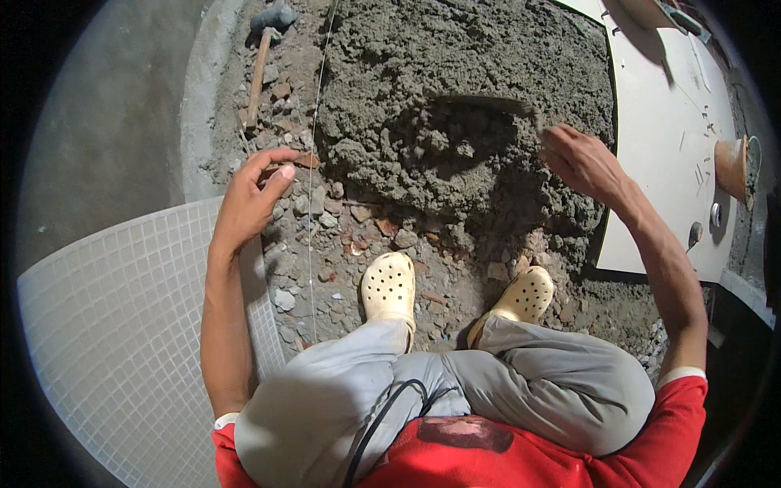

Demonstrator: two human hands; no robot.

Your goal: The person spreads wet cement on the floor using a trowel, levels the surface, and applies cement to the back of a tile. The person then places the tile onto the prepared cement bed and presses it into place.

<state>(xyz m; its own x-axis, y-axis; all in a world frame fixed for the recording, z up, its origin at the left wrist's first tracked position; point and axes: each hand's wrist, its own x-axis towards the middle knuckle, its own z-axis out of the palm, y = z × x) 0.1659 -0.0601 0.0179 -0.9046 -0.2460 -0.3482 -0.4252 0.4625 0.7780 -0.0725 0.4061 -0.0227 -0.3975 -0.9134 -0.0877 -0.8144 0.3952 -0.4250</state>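
Note:
My right hand [584, 165] is closed at the right end of a trowel [480, 101], whose thin dark blade shows nearly edge-on. Its handle is hidden by my fingers. The blade lies at a hollow in a broad bed of rough grey mortar [390, 61]. My left hand [250, 199] hovers over the rubble on the left, thumb and forefinger apart, with nothing visibly held. Just past its fingertips is a reddish-brown shard [307, 160]. A taut white string [311, 244] runs beside that hand, along the mortar's left edge.
A mallet [260, 73] with a wooden handle lies at the upper left. White gridded tile [122, 285] stands at lower left. On the right, a pale board [659, 122] carries an orange bucket [730, 168] and small round items. Rubble [350, 220] surrounds my yellow clogs [389, 286].

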